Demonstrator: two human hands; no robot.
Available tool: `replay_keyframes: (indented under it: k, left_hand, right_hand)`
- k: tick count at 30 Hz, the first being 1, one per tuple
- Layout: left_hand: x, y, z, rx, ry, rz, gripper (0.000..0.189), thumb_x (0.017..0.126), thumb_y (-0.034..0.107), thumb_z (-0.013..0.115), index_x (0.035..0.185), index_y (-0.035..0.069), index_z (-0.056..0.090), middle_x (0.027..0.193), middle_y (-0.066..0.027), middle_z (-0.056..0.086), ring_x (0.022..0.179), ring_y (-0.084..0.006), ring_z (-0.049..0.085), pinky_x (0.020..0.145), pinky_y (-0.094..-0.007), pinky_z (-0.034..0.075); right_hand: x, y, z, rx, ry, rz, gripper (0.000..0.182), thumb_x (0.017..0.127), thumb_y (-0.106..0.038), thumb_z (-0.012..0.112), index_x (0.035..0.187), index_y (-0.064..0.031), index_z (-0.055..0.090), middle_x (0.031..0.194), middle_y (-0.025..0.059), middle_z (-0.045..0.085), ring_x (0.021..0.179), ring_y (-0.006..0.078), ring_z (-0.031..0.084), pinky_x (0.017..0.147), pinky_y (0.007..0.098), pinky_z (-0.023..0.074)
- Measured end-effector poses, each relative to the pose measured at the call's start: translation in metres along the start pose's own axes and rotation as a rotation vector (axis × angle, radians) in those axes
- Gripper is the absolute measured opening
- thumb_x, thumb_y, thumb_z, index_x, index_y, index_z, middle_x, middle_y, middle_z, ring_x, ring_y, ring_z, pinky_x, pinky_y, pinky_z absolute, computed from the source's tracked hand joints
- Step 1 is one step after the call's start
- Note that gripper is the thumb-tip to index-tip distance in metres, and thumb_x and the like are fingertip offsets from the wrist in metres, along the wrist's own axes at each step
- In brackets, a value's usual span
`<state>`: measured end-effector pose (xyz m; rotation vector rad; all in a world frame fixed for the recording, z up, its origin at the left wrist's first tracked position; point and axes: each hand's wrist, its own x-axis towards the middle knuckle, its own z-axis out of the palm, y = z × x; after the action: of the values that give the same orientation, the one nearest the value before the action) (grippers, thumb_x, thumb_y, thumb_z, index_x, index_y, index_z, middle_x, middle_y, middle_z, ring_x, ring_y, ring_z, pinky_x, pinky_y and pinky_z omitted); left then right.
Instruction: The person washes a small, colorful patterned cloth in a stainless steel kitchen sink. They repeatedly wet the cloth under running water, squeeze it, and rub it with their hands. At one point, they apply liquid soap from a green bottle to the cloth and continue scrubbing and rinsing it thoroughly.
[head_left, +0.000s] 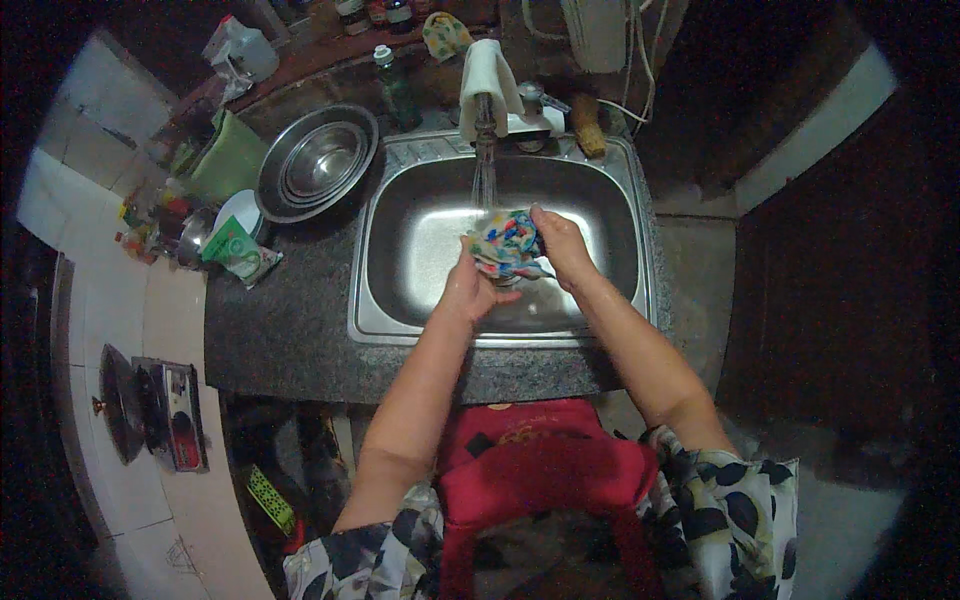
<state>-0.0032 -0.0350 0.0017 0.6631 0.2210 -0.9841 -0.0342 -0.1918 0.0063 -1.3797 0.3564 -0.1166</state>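
A crumpled cloth with a multicoloured pattern is held between my two hands over the stainless steel sink. My left hand grips its left side, thumb on top and some fingers spread beneath. On the right, my right hand pinches the cloth's upper right edge. Water runs from the faucet down towards the cloth's far side. A white cloth is draped over the faucet's top. Parts of my left fingers are hidden beneath the patterned cloth.
Nested metal bowls stand left of the sink, near a green packet. A green bottle and a brown scrubber-like object sit behind it. I wear a red apron against the granite counter. A gas stove is at far left.
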Motion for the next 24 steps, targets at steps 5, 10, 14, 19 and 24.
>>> replay_keyframes:
  k: [5, 10, 14, 19, 24]
  left_hand:
    - [-0.010, -0.021, 0.026, -0.301, 0.128, -0.085, 0.078, 0.073, 0.070, 0.034, 0.128, 0.015, 0.028, 0.131, -0.0144, 0.030, 0.116, -0.0381, 0.032, 0.090, -0.0621, 0.023]
    - [0.006, -0.037, -0.013, -0.328, -0.375, 0.239, 0.035, 0.088, 0.031, 0.037, 0.113, 0.008, 0.044, 0.104, -0.0120, 0.051, 0.096, -0.0301, 0.050, 0.087, -0.0465, 0.039]
    - [0.006, -0.066, 0.015, -0.228, 0.029, 0.371, 0.034, 0.088, 0.023, 0.042, 0.119, 0.010, 0.039, 0.110, -0.0095, 0.049, 0.100, -0.0215, 0.049, 0.087, -0.0334, 0.041]
    - [-0.001, -0.059, 0.034, -0.155, 0.064, 0.386, 0.035, 0.088, 0.033, 0.042, 0.110, 0.006, 0.045, 0.104, -0.0076, 0.052, 0.093, -0.0184, 0.051, 0.080, -0.0315, 0.043]
    - [0.004, -0.049, -0.003, -0.124, 0.074, 0.365, 0.039, 0.086, 0.035, 0.046, 0.110, 0.004, 0.047, 0.102, -0.0072, 0.053, 0.093, -0.0181, 0.051, 0.081, -0.0316, 0.041]
  right_hand:
    - [-0.022, -0.010, 0.015, 0.066, 0.049, 0.036, 0.039, 0.084, -0.039, 0.048, 0.083, -0.0006, 0.056, 0.085, 0.0118, 0.059, 0.080, 0.0175, 0.054, 0.069, 0.0291, 0.0410]
    - [-0.032, 0.020, 0.041, -0.440, 0.173, -0.326, 0.028, 0.076, -0.029, 0.056, 0.085, -0.0025, 0.053, 0.087, 0.0179, 0.053, 0.084, 0.0290, 0.050, 0.072, 0.0377, 0.0393]
    - [-0.016, 0.021, 0.045, -0.734, 0.478, -0.598, 0.027, 0.064, -0.017, 0.058, 0.087, -0.0035, 0.050, 0.075, 0.0174, 0.047, 0.077, 0.0369, 0.045, 0.070, 0.0442, 0.0373]
    - [-0.010, 0.039, 0.037, 0.040, 0.130, 0.109, 0.043, 0.082, -0.033, 0.048, 0.107, 0.0017, 0.045, 0.112, 0.0234, 0.047, 0.105, 0.0340, 0.044, 0.089, 0.0386, 0.0332]
    - [-0.044, 0.059, 0.059, -0.173, 0.004, -0.251, 0.043, 0.087, -0.032, 0.035, 0.111, 0.0020, 0.044, 0.105, 0.0172, 0.051, 0.100, 0.0262, 0.047, 0.086, 0.0338, 0.0357]
